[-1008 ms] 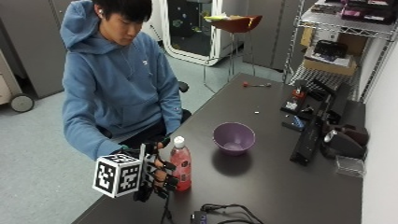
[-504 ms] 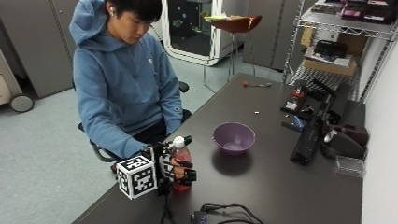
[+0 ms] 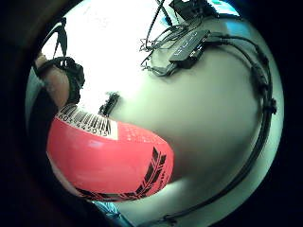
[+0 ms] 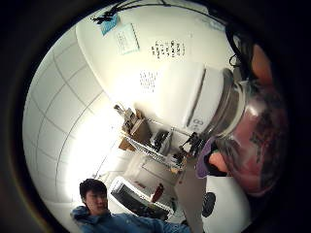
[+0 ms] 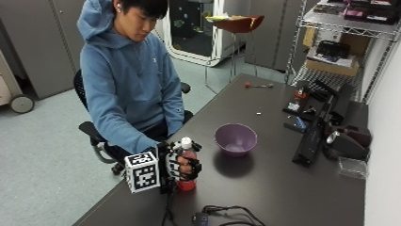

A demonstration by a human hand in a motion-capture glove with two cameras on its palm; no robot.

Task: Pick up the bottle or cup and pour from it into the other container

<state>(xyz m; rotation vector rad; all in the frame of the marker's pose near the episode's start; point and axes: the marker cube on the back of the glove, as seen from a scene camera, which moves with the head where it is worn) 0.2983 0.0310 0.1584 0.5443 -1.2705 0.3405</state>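
Gloved right hand [image 5: 180,165], fingers curled.

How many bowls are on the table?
1. The purple bowl stands on the dark table, apart from the red bottle that the gloved right hand grips. The clutter by the shelf might hide more.

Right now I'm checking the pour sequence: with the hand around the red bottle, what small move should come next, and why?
Probably lift the bottle straight up off the table. The gloved right hand already grips its body, its base appears to rest on the table, and the purple bowl stands apart from it, further along the table, so it needs height before travelling over the rim.
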